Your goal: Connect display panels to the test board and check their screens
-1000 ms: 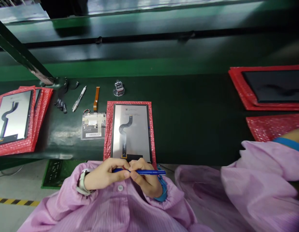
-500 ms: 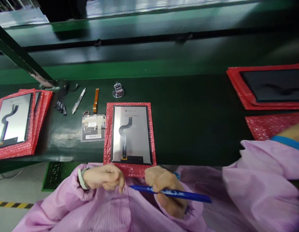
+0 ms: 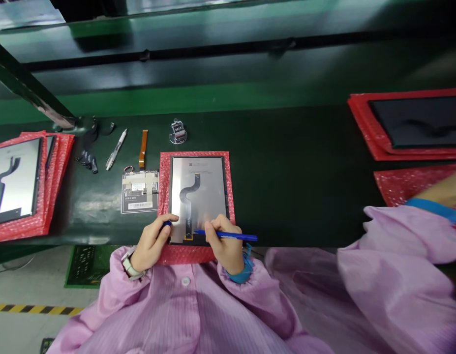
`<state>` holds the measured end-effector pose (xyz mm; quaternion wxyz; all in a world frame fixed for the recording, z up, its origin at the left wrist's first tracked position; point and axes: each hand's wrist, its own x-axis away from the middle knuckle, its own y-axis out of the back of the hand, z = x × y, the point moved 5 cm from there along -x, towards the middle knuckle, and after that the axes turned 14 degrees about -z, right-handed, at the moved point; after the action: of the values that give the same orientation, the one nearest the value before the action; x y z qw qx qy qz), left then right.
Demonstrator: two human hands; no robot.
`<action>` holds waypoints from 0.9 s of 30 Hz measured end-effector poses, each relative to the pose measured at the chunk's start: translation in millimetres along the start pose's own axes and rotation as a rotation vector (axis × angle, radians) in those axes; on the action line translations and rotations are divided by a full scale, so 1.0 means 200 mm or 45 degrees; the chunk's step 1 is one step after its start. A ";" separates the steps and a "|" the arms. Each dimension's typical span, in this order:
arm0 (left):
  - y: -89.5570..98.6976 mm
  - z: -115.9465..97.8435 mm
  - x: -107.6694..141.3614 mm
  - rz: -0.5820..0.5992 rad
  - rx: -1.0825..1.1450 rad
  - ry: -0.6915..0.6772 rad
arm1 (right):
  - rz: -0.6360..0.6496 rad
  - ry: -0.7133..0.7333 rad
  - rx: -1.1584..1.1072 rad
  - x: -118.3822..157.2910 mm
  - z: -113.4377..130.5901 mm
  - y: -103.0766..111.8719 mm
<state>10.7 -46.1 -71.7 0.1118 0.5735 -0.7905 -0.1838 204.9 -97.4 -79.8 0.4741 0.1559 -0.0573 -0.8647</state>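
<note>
In front of me a display panel (image 3: pixel 209 196), silver-backed with a black flex cable (image 3: pixel 189 201), lies on a red bubble-wrap bag (image 3: pixel 231 196). My right hand (image 3: pixel 227 243) grips a blue marker pen (image 3: pixel 237 236), its tip pointing left at the cable's lower end; whether it touches I cannot tell. At the panel's lower left edge is my left hand (image 3: pixel 154 241), with a small blue pen cap (image 3: pixel 166 224) held between its fingers and the index finger stretched onto the panel. Left of the bag sits a small circuit board with a battery pack (image 3: pixel 139 199) and an orange flex cable (image 3: pixel 143 150).
A white pen (image 3: pixel 116 150), several black cable pieces (image 3: pixel 88 160) and a small metal stamp-like item (image 3: pixel 178 132) lie farther back. Bagged panels (image 3: pixel 15 182) are stacked at left, others (image 3: pixel 415 123) at right. A co-worker's arm (image 3: pixel 393 265) reaches in from the right.
Both hands have moved up from the table's front edge onto the panel. The marker's tip, uncovered in both frames, has come over the panel's lower part.
</note>
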 end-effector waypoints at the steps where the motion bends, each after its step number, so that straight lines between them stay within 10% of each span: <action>1: 0.00 0.00 0.00 -0.010 0.033 0.007 | 0.013 0.047 0.029 0.00 0.02 0.00; 8: 0.00 0.00 -0.01 -0.016 0.102 -0.013 | 0.019 0.128 0.099 -0.02 0.06 0.00; 16: 0.00 -0.04 -0.02 0.004 0.025 -0.121 | 0.046 -0.503 -0.480 -0.03 -0.03 0.01; 27: -0.04 -0.08 0.00 0.056 -0.002 -0.315 | 0.292 -0.361 -0.488 -0.01 0.04 -0.05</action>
<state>23.3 -50.1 -60.7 0.0179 0.5289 -0.8105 -0.2511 195.0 -90.9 -74.4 0.5772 -0.0672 0.0244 -0.8135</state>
